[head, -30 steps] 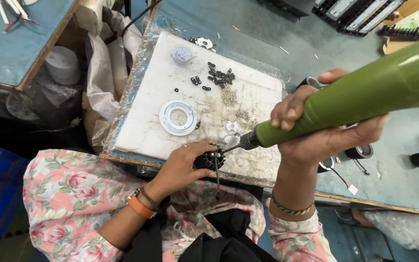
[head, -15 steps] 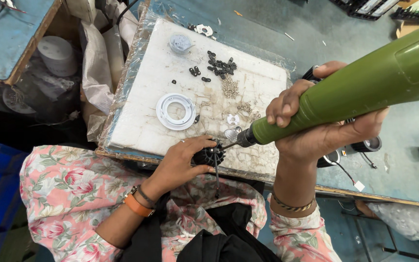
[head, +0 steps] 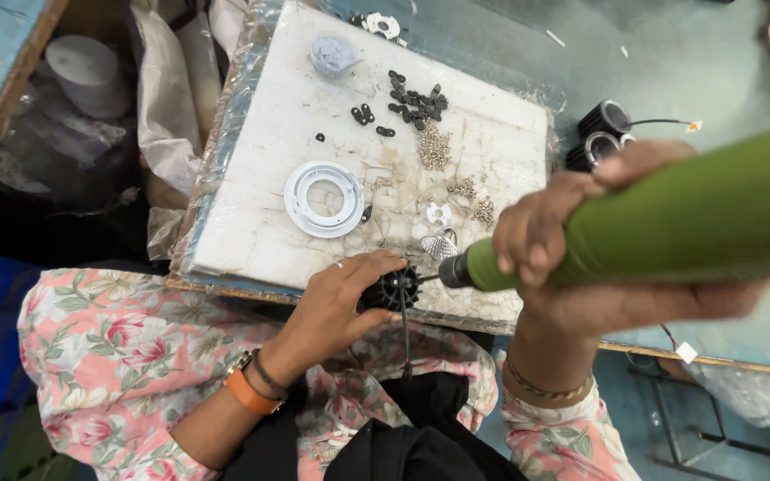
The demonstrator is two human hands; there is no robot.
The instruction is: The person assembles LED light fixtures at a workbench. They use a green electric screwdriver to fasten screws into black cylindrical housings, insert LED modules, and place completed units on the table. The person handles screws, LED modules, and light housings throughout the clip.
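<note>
Green driver [head: 670,227] is clenched in the right hand [head: 572,258], bit on the black finned part [head: 397,289] that the left hand [head: 336,298] grips at the board's [head: 251,240] near edge; keep the bit square, the part braced

Hidden, cropped or unclear bits

Green power screwdriver [head: 670,223] runs off right edge, rear end not seen; its bit tip too thin to tell where it meets the black finned part [head: 397,288]. That part mostly covered by left hand [head: 340,298] fingers. Right hand [head: 581,267] blurred along lower edge, palm hidden behind tool body. Heap of small screws [head: 434,147] and black clips [head: 412,98] too tiny to count. Grey roll [head: 86,76] under surface edge [head: 225,276] partly hidden by plastic wrap.
</note>
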